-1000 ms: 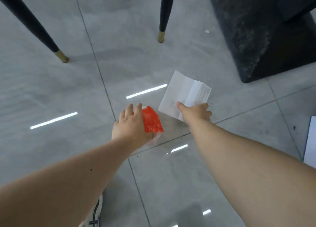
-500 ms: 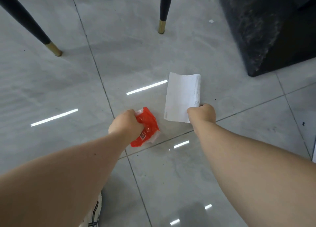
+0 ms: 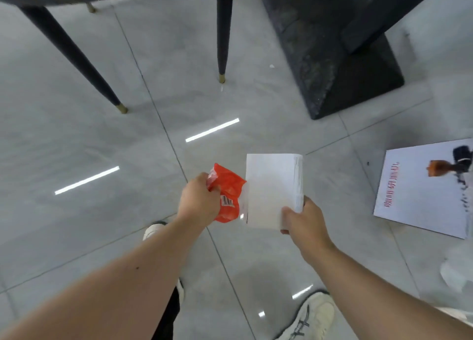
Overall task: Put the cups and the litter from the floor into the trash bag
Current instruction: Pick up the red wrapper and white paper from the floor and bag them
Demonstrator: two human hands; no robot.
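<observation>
The left hand is closed around a crumpled red wrapper (a barcode label shows on it), held above the grey tiled floor. The right hand pinches the lower corner of a folded white paper, touching the wrapper's edge. At 3 o'clock from the paper, well apart, a white printed sheet lies on the floor. A black chair leg stands at 12 o'clock.

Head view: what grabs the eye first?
The red wrapper crumpled in the left hand at centre, with the folded white paper held up in the right hand beside it. At the right edge a white printed sheet lies flat on the grey tiled floor.
</observation>
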